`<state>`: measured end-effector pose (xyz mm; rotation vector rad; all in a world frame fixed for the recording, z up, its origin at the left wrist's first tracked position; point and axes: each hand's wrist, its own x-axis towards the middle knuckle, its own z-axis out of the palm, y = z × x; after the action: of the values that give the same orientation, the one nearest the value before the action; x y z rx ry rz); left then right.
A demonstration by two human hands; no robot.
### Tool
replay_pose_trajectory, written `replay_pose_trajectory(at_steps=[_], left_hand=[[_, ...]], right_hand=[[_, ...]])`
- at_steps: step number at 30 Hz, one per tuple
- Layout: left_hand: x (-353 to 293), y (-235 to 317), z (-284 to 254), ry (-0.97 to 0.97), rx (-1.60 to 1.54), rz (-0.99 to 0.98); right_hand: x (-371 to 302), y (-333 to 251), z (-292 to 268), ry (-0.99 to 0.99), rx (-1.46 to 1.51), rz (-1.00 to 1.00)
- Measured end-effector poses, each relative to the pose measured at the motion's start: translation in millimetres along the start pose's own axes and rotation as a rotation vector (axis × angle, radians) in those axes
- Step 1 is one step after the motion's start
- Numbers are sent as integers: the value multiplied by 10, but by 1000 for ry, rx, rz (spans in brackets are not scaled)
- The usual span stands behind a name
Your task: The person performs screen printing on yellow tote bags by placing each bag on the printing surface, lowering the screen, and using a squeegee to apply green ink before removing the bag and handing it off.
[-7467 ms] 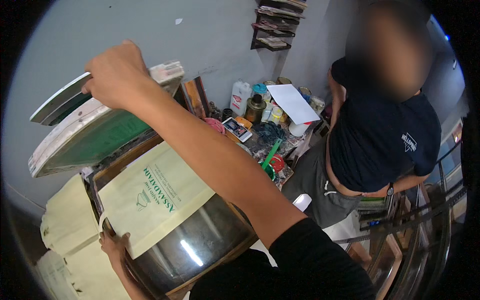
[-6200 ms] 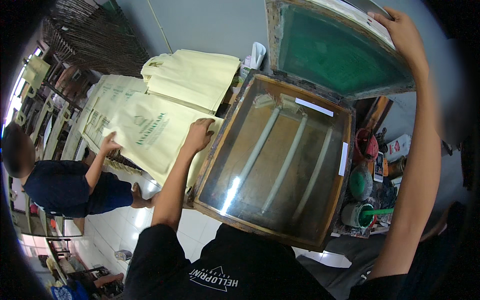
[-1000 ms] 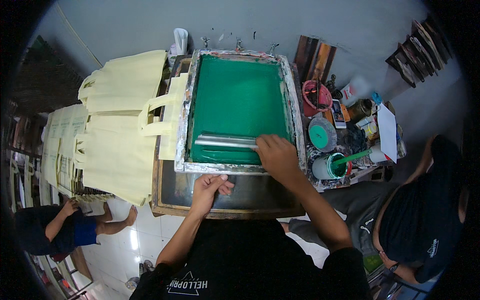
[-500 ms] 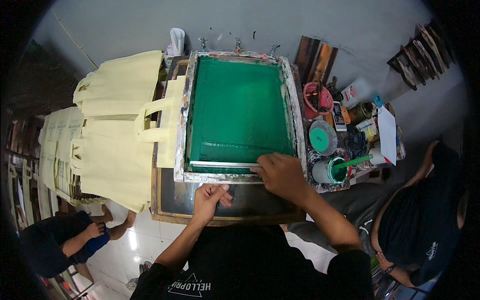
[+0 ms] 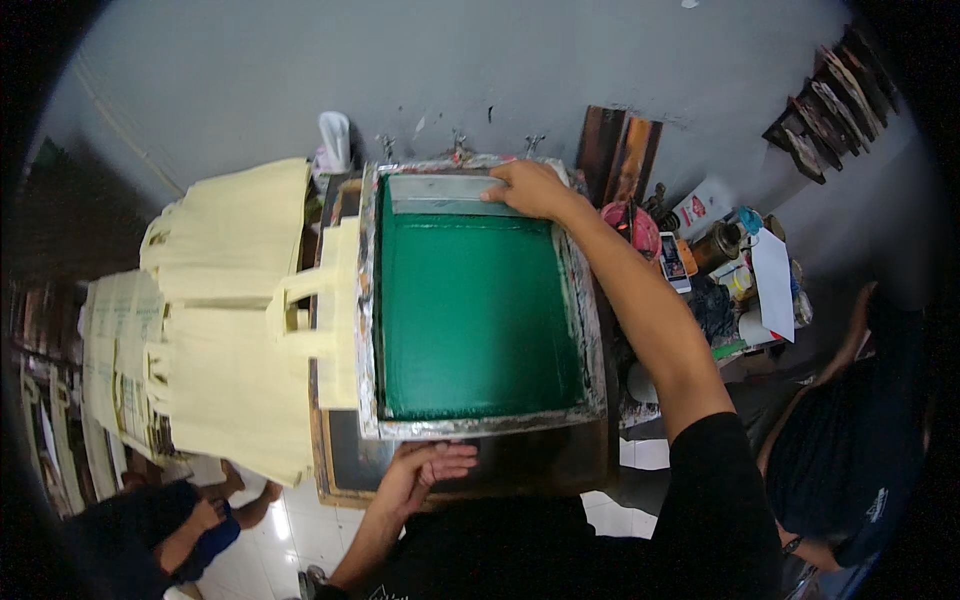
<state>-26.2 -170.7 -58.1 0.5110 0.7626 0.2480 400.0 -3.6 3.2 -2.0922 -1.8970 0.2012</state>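
A screen-printing frame (image 5: 368,330), its white-edged rim stained with paint, lies over a dark board. Green ink covers its mesh (image 5: 470,320). Along the far end, my right hand (image 5: 528,190) grips a pale, flat-bladed squeegee (image 5: 435,193) near its right end, the arm stretched over the frame's right side. Just below the near rim, my left hand (image 5: 428,474) has its fingers stretched out and holds nothing; I cannot tell whether it touches the rim. A cream bag (image 5: 342,300) with a handle sticks out from under the frame's left side.
Stacked cream bags (image 5: 235,370) lie to the left. At right stand a red bucket (image 5: 640,235), a phone (image 5: 675,265), tins and a white sheet (image 5: 772,280). Wooden strips (image 5: 622,150) lean against the wall. Other people are at both lower sides.
My right hand has carried the squeegee from the near end of the mesh to the far end. The left hand stays by the near rim, its fingers straighter. The view has shifted.
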Motion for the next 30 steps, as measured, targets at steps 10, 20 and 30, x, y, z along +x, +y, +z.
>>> replay_pose_trajectory(at_steps=[10,20,30], left_hand=[[624,1505,578,-16,1091,685],[2417,3105,856,254,1838,1034],[2172,2769,620,243,1764,1077]], right_hand=[[225,4,135,134,-143,143],[114,-78,155,186,-193,129],[-174,-185,223,197,-237,55]])
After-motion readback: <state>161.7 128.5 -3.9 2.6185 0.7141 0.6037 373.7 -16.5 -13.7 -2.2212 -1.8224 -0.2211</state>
